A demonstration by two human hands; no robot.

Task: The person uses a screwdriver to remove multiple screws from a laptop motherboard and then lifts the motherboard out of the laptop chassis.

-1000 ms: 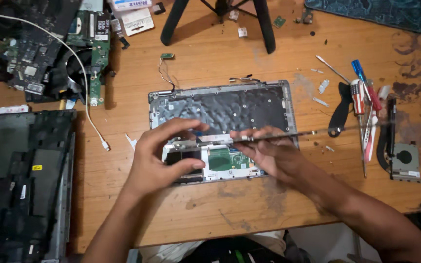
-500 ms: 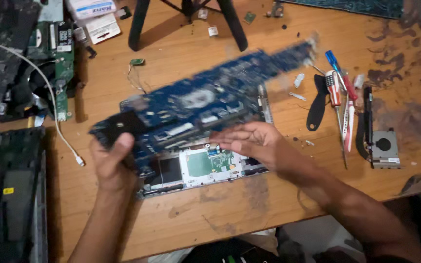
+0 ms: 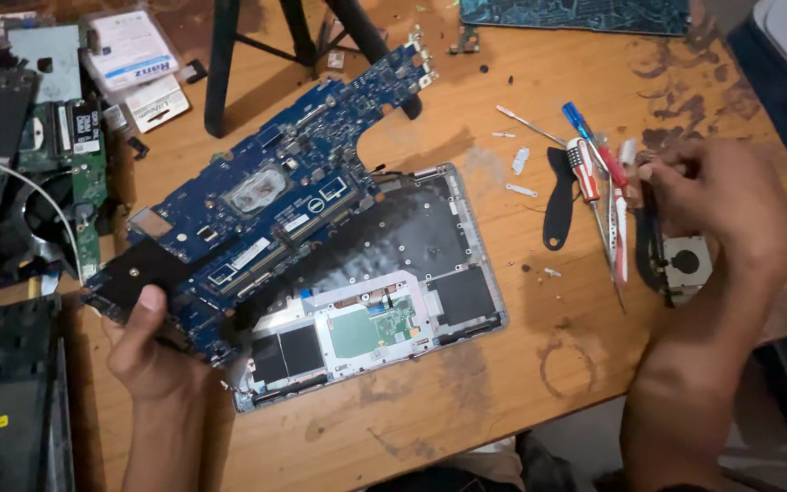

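The left hand (image 3: pixel 149 351) grips the near left corner of a blue circuit board (image 3: pixel 270 196), thumb on top over a black patch, and holds it lifted and tilted, its far end reaching up toward the legs of a black stand (image 3: pixel 298 36). The right hand (image 3: pixel 726 205) is curled over a cluster of screwdrivers (image 3: pixel 594 178) at the right side of the wooden table (image 3: pixel 521 383); its fingers close on something small among the tools, though exactly what cannot be told.

At the far left lies an open dark laptop chassis (image 3: pixel 6 392), and above it a heap of taken-apart parts, among them a green circuit board (image 3: pixel 84 173) and a white cable (image 3: pixel 43 196). Small packets with white labels (image 3: pixel 134 59) lie near the top left.

Under and just right of the lifted board sits the open laptop base (image 3: pixel 430 273), silver at the rim, dark across its upper part, with a pale frame and a small green patch in its lower part. The blue board overhangs the base's left portion and hides it.

Right of the base, small pale bits (image 3: pixel 519 164) are scattered on the wood, then a black pry tool (image 3: pixel 557 196), the red and blue handled screwdrivers, and a small fan (image 3: pixel 685 264) just below the right hand.

The blue board is entirely in the left hand, well apart from the right hand, with the laptop base between them.
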